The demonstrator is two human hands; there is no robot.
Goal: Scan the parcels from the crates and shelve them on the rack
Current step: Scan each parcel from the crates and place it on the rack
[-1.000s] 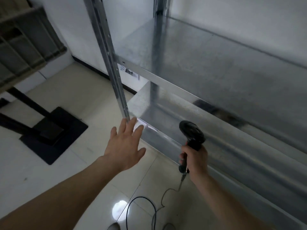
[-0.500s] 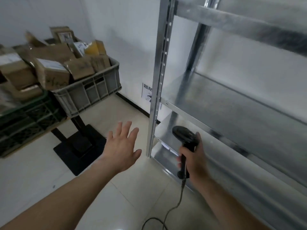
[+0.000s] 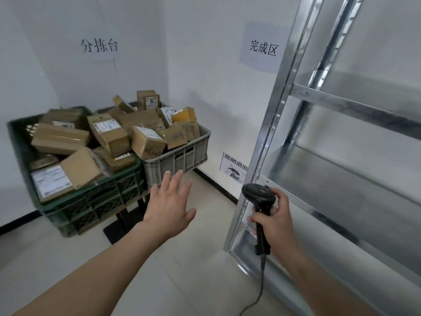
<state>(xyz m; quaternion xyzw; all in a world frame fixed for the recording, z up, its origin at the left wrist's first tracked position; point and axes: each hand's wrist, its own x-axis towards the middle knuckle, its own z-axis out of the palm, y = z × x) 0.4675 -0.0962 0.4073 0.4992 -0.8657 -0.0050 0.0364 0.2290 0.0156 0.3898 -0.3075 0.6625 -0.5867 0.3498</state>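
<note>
On the right, rack [image 3: 355, 190]: bare metal shelves.
Crates: green [image 3: 91, 201] and grey [image 3: 180, 156], side by side at left, heaped with parcels [image 3: 107, 133].
Left hand [image 3: 169, 206]: fingers spread, holding nothing.
Right hand [image 3: 276, 220]: gripping scanner [image 3: 259, 197].

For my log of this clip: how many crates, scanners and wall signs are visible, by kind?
Crates: 2, the green crate and the grey crate
Scanners: 1, the scanner in the right hand
Wall signs: 3
Total: 6
</note>
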